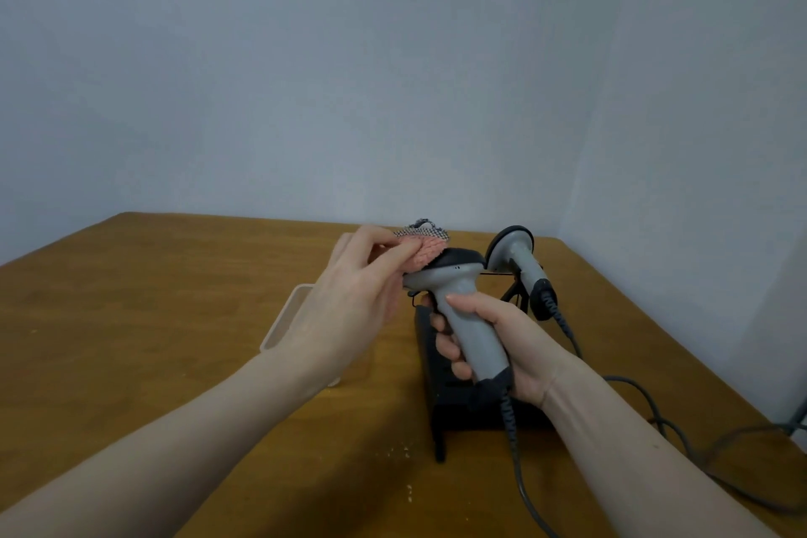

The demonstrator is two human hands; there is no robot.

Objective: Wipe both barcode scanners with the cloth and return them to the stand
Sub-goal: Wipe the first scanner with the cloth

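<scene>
The scanner [463,301] I am wiping stands in the air above the black stand [441,367], handle pointing down toward me and head tipped up and to the left. My right hand [489,341] is wrapped tight round the grey handle. My left hand [353,280] pinches the pink cloth [420,254] and presses it on the left end of the head, so the cloth sits up and left of my right hand, along the scanner's long axis. The second scanner [522,262] rests on the stand just behind and to the right, nearer my right hand, with its cable [655,415] trailing across the bench [174,319]. A pale tray [284,319] lies left of the stand.
</scene>
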